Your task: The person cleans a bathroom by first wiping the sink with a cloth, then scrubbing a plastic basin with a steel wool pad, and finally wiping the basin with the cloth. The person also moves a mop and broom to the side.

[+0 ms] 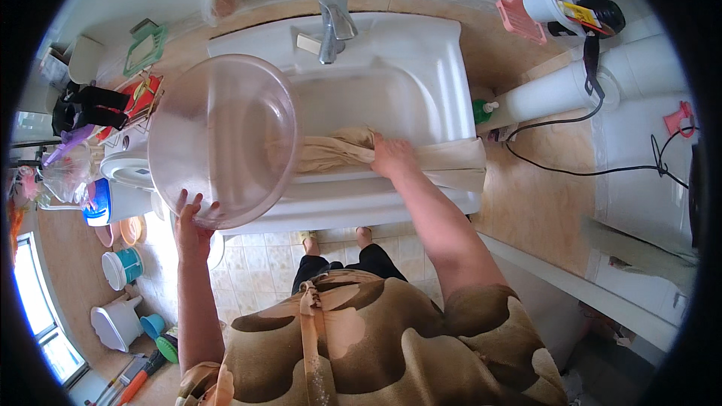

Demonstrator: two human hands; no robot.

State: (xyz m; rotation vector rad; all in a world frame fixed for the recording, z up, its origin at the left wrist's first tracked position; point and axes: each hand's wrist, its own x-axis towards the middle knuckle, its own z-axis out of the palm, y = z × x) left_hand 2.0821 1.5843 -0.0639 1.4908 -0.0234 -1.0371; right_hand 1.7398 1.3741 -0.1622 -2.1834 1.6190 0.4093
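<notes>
My left hand (pixel 196 225) grips the near rim of a translucent plastic basin (pixel 225 135), raised over the left end of a white washbasin (pixel 440 96). Its fingers show through the plastic. A twisted beige cloth (pixel 338 149) lies along the front of the washbasin, and my right hand (pixel 393 155) is closed around its middle. To the right the cloth runs flat over the front rim; its left end passes behind the plastic basin. A chrome faucet (pixel 334 22) stands at the back, with a pale bar of soap (pixel 309 43) beside it.
On the left are a green soap dish (pixel 145 51), a toilet (pixel 130 169) and several buckets, one white and teal (pixel 123 268). A hair dryer (pixel 592 56) hangs at right, its black cord (pixel 586 172) trailing past a white pipe (pixel 555 93). A green bottle (pixel 483 111) stands right of the washbasin.
</notes>
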